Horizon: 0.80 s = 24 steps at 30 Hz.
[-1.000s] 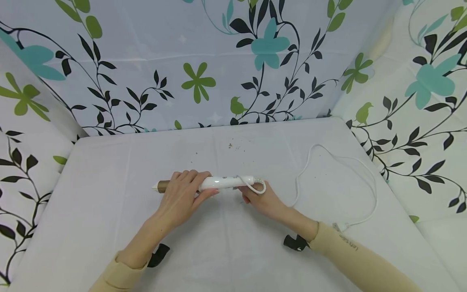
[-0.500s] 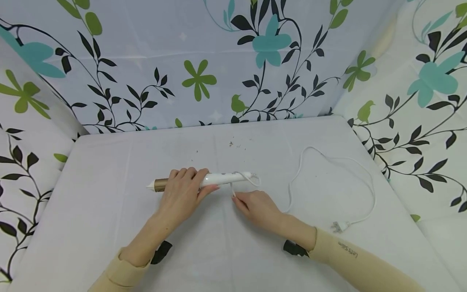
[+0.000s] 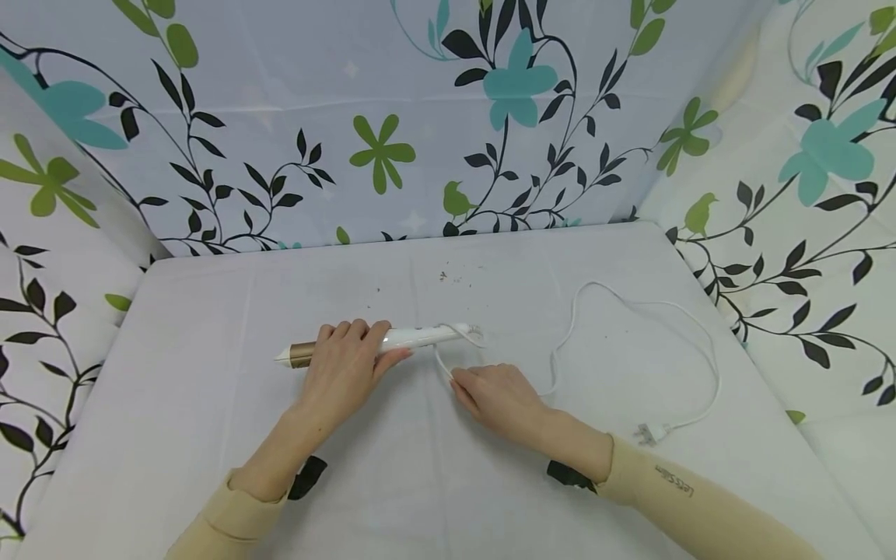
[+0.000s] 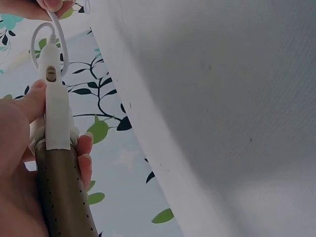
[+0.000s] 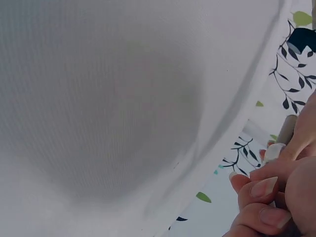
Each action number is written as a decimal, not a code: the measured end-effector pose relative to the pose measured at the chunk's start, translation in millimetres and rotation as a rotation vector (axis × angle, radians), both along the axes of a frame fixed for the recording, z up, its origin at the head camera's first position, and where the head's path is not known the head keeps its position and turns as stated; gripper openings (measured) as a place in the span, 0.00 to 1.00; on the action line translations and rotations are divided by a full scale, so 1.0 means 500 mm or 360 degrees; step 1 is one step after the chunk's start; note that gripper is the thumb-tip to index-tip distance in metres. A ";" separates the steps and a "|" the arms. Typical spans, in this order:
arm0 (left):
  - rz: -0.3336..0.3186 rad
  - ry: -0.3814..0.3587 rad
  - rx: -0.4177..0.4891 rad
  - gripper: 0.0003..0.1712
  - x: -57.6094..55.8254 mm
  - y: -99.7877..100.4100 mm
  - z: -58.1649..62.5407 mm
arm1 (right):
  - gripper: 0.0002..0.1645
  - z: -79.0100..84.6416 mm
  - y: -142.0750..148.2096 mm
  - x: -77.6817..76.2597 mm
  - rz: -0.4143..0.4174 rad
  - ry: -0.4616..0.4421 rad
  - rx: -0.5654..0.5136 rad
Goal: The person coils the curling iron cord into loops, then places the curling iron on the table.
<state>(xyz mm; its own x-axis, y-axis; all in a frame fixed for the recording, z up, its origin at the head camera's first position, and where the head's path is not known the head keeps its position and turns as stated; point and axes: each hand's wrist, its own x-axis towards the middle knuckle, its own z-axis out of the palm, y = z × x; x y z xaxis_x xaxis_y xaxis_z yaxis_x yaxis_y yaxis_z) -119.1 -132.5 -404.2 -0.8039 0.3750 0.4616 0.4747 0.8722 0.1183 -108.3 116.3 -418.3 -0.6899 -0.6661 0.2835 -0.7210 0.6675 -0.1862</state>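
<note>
My left hand (image 3: 343,369) grips a curling iron (image 3: 413,337) above the table, thumb along its white handle. Its bronze barrel (image 3: 302,355) and white tip point left; the left wrist view shows small holes in the barrel (image 4: 64,192) and a slide switch (image 4: 51,74) on the handle. The white cord (image 3: 441,362) loops back from the handle's end and crosses it. My right hand (image 3: 500,397), below and right of the handle, pinches this cord. In the right wrist view, curled right-hand fingers (image 5: 261,197) hide most of what they hold.
The rest of the cord (image 3: 574,311) curves over the white-covered table (image 3: 392,482) to a plug (image 3: 652,432) at the right. Small dark specks (image 3: 443,276) lie near the back. Patterned curtains (image 3: 280,93) enclose the back and sides.
The left hand has shifted slightly left with the curling iron. My right hand has left the handle's end and moved down, drawing a stretch of cord below the handle.
</note>
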 end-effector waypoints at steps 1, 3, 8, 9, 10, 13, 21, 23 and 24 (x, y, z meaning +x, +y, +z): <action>0.0004 -0.0005 -0.0004 0.27 0.000 -0.001 -0.001 | 0.19 0.001 0.002 0.000 0.0002 0.0017 0.0017; 0.0006 -0.0013 -0.0015 0.26 -0.001 -0.002 -0.003 | 0.18 0.003 0.006 0.000 0.0007 0.0051 0.0044; 0.0006 -0.0017 -0.0045 0.24 -0.002 -0.007 -0.006 | 0.15 0.018 0.017 0.001 0.0027 0.0123 0.0077; 0.0003 -0.0018 -0.0054 0.24 -0.002 -0.008 -0.007 | 0.14 0.022 0.019 0.000 0.0032 0.0141 0.0079; -0.0001 -0.0020 -0.0066 0.24 -0.002 -0.010 -0.008 | 0.13 0.026 0.021 0.000 0.0043 0.0158 0.0082; -0.0012 -0.0032 -0.0107 0.25 -0.001 -0.013 -0.011 | 0.12 0.037 0.025 -0.004 0.0076 0.0211 0.0080; -0.0083 -0.0108 -0.0228 0.26 0.002 -0.016 -0.016 | 0.11 0.060 0.028 -0.016 0.0145 0.0342 0.0019; -0.0112 -0.0116 -0.0246 0.26 0.003 -0.017 -0.017 | 0.10 0.064 0.028 -0.019 0.0157 0.0351 -0.0002; -0.0127 -0.0117 -0.0247 0.26 0.003 -0.018 -0.017 | 0.09 0.066 0.028 -0.021 0.0158 0.0352 -0.0012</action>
<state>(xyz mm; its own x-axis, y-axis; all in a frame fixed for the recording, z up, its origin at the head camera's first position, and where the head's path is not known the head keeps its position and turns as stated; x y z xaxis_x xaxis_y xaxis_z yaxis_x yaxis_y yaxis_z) -117.6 -141.4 -412.9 -0.7981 0.5013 0.3341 0.5384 0.8424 0.0221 -118.8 130.5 -385.1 -0.5415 -0.7251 0.4255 -0.8069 0.5903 -0.0209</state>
